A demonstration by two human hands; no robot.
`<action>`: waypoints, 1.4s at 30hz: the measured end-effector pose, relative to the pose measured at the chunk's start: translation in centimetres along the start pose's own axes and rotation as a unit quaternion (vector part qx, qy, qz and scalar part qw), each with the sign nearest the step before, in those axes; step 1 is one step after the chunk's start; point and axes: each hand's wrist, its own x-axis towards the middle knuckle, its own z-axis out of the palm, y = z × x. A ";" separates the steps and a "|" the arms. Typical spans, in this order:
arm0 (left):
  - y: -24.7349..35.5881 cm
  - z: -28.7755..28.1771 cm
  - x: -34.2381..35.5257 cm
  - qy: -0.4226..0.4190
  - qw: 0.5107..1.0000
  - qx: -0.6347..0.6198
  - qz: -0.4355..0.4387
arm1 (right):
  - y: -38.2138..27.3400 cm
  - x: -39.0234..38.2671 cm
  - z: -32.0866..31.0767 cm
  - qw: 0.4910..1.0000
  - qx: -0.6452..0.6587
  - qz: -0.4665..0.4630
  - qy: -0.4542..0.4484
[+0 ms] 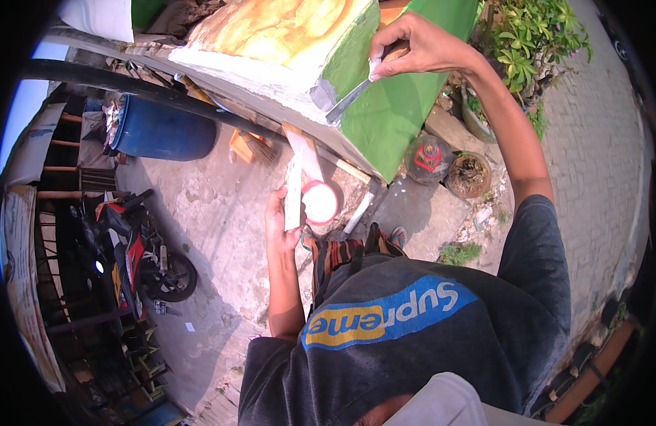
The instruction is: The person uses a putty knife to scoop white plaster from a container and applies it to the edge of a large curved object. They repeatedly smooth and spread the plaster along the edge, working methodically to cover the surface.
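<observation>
While the right hand (413, 46) grips a putty knife (349, 99) against the corner of a painted block (385, 121), the left hand (277, 220) holds a flat white board (294, 192) lower down.

The knife's metal blade slants down and to the left from the closed right fist, its tip touching a grey patch where the green face meets the white-edged, yellow-painted one (rough, plaster-like). The left hand, fingers curled round the board's edge, is well apart from that corner; the board stands roughly upright, just beside a round white tub (321, 202) on the concrete ground (214, 213).
</observation>
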 end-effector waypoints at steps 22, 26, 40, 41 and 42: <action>0.6 -0.7 0.1 -0.033 0.999 -0.016 -0.001 | -4.4 3.0 -4.1 0.989 0.145 0.010 0.032; 0.6 1.0 0.2 -0.031 0.999 0.031 0.009 | -7.8 -0.2 -4.2 0.973 0.166 0.027 0.160; 0.3 7.4 -4.6 0.035 0.996 0.001 0.088 | -5.5 -6.5 19.7 0.880 0.418 0.140 0.177; 0.7 6.0 -4.5 -0.027 0.997 -0.012 0.078 | -5.5 -6.7 19.9 0.881 0.411 0.154 0.177; 1.1 4.0 -4.1 -0.110 0.991 -0.043 0.066 | -4.9 -7.5 20.3 0.890 0.387 0.174 0.169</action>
